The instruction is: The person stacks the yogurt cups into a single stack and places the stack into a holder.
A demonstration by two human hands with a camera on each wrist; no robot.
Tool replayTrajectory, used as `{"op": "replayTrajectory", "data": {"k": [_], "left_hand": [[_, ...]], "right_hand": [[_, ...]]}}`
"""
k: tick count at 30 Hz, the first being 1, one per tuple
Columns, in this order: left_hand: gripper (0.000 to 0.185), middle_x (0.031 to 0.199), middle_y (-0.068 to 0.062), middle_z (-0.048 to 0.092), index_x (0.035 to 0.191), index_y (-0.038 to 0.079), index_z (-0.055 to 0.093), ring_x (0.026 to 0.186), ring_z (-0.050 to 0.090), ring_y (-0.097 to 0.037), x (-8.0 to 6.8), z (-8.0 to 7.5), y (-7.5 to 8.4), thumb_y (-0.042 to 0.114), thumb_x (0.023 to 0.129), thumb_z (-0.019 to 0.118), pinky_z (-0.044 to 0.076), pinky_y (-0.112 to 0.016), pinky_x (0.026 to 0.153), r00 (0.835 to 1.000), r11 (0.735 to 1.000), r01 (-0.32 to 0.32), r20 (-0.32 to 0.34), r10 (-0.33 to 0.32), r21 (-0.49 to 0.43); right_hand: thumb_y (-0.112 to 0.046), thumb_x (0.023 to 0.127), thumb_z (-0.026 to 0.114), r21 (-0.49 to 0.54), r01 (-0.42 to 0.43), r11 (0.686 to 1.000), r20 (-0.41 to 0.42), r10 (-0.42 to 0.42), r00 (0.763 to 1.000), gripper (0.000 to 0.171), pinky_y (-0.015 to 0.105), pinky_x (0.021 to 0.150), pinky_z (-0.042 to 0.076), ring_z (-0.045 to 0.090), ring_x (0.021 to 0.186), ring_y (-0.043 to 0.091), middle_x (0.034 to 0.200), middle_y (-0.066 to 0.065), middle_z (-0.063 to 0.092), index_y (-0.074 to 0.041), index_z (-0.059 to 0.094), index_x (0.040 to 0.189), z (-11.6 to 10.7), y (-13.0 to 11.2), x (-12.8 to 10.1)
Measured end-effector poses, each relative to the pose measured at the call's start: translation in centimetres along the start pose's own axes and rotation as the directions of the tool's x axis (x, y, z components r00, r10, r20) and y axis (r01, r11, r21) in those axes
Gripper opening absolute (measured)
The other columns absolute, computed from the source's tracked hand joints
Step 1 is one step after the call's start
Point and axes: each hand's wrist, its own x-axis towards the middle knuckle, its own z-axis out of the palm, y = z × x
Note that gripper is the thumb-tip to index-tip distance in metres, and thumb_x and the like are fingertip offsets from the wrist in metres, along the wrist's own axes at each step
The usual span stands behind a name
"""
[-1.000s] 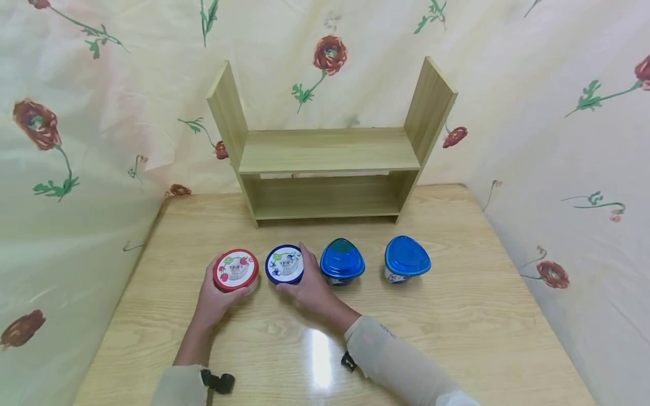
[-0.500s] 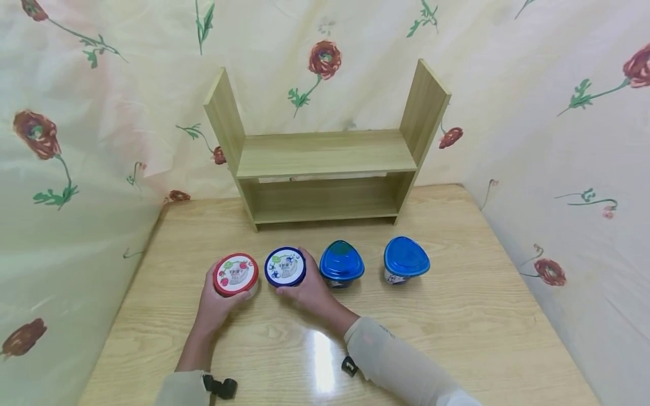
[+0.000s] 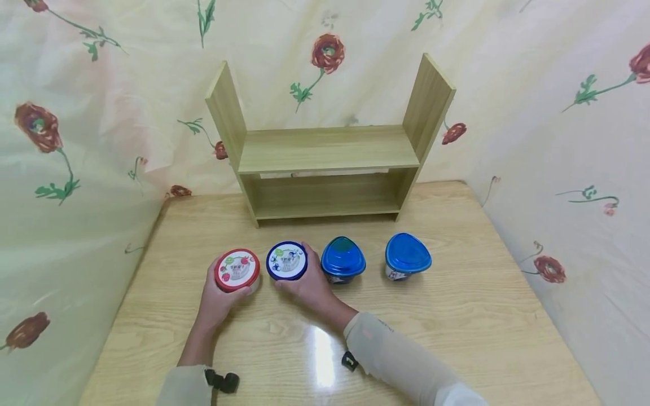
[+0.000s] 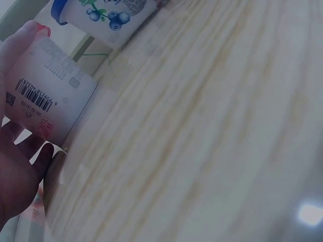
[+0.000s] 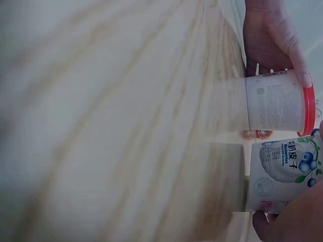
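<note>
While both hands are working in the lower-left-to-centre area of the head view, the left hand (image 3: 217, 297) is gripping a red-lidded tub (image 3: 237, 269), thumb and fingers parted to its girth. The right hand (image 3: 312, 286) is likewise holding a round blue-lidded tub (image 3: 286, 260) at centre. Further right, a three-cornered tub (image 3: 343, 258) and its lookalike (image 3: 408, 254) are standing on the worktop (image 3: 457, 316); a wooden shelf (image 3: 327, 149) is occupying upper centre.

Left wrist view: the red-lidded tub is showing its barcode at left, thumb lying by the rim; blueberry print is appearing at top.

Right wrist view: the right hand is clasping its tub at lower right, finger placement partly hidden; the left hand is holding the other, upper right.
</note>
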Motion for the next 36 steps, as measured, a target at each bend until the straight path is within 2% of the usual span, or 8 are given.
{"op": "replayTrajectory", "data": {"k": [6,10,19,23,27,36], "left_hand": [[0.113,0.148,-0.004,0.031,0.151,0.024,0.015,0.134,0.030,-0.026,0.4,0.0,0.2,0.034,0.066,0.088,0.032,-0.050,0.106,1.000,1.000,-0.019,-0.002,0.018,-0.017],[0.112,0.148,-0.005,0.031,0.151,0.022,0.015,0.134,0.030,-0.027,0.4,0.0,0.3,0.029,0.067,0.088,0.031,-0.051,0.106,1.000,1.000,-0.022,0.004,0.022,-0.021],[0.112,0.148,-0.007,0.031,0.152,0.022,0.014,0.135,0.030,-0.028,0.1,-0.2,0.0,0.031,0.067,0.088,0.031,-0.052,0.106,1.000,0.999,-0.020,-0.002,0.020,-0.026],[0.113,0.148,-0.005,0.031,0.151,0.023,0.014,0.135,0.030,-0.027,0.1,-0.2,0.0,0.036,0.066,0.087,0.031,-0.051,0.106,1.000,1.000,-0.012,0.000,0.012,-0.025],[0.113,0.148,-0.004,0.031,0.151,0.024,0.015,0.134,0.030,-0.026,0.1,-0.1,0.1,0.040,0.065,0.087,0.032,-0.051,0.105,1.000,0.999,-0.013,-0.001,0.013,-0.031],[0.113,0.146,-0.004,0.033,0.150,0.023,0.016,0.132,0.032,-0.025,0.1,-0.2,0.2,0.035,0.065,0.088,0.032,-0.049,0.106,1.000,0.999,-0.022,-0.001,0.022,-0.041]], "right_hand": [[-0.035,0.060,0.091,0.007,0.046,0.999,-0.020,-0.045,0.999,0.109,0.050,0.103,0.035,0.040,0.127,0.023,0.140,-0.002,0.039,-0.027,0.025,0.148,0.0,-0.9,-0.1],[-0.036,0.060,0.091,0.001,0.042,0.999,-0.020,-0.042,0.999,0.108,0.049,0.102,0.037,0.042,0.125,0.022,0.137,-0.003,0.040,-0.027,0.026,0.146,0.0,-1.5,-0.4],[-0.039,0.058,0.091,0.006,0.063,0.998,-0.017,-0.063,0.998,0.109,0.050,0.100,0.040,0.043,0.123,0.022,0.136,-0.004,0.040,-0.027,0.026,0.145,-0.2,-2.6,-0.8],[-0.044,0.058,0.090,0.007,0.059,0.998,-0.002,-0.059,0.998,0.111,0.048,0.100,0.040,0.043,0.124,0.021,0.136,-0.004,0.039,-0.026,0.025,0.146,-0.4,-3.4,-1.0],[-0.044,0.061,0.088,0.014,0.089,0.996,0.008,-0.089,0.996,0.110,0.047,0.100,0.040,0.042,0.125,0.021,0.137,-0.003,0.038,-0.023,0.024,0.147,-0.8,-4.4,-1.1],[-0.044,0.062,0.088,0.073,0.160,0.984,0.014,-0.161,0.987,0.106,0.043,0.096,0.044,0.042,0.122,0.017,0.135,-0.006,0.039,-0.026,0.025,0.145,-1.4,-6.2,-0.9]]}}
